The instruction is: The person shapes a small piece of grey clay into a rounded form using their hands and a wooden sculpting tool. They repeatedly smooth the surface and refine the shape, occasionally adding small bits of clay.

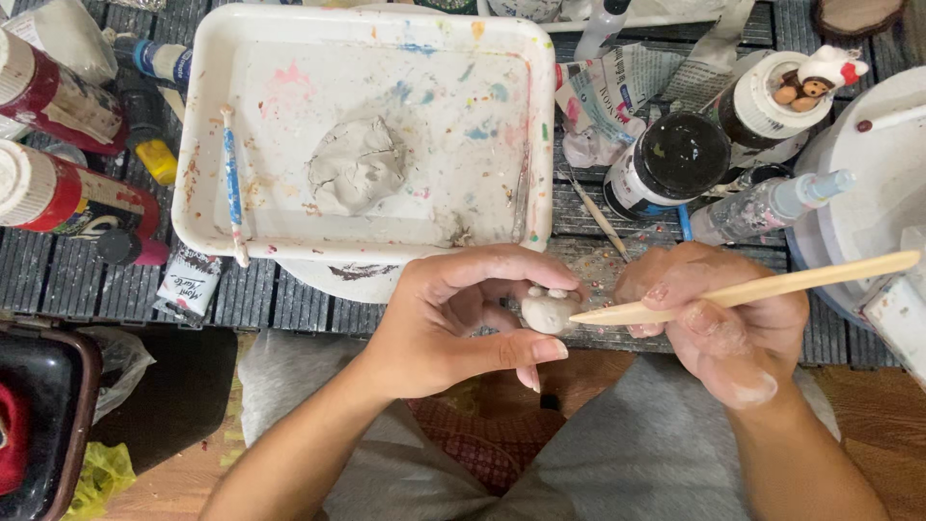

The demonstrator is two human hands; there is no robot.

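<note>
Two hands working near worktop edge, over lap. Left hand (453,323) pinching small clay figure (548,309) between fingertips and thumb, holding it level. Right hand (719,323) closed round wooden modelling tool (752,287), tip touching figure's right side. Detailing step seemingly underway; next stroke likely needing light pressure, steady grip. Far side: white tray (207,135) holding grey clay lump (357,164), blue-handled tool (231,183); paint bottles (58,96) left.

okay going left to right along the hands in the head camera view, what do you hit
Left hand → small grey clay piece pinched in its fingers → pointed wooden modelling stick touching the clay → right hand gripping that stick.
</note>
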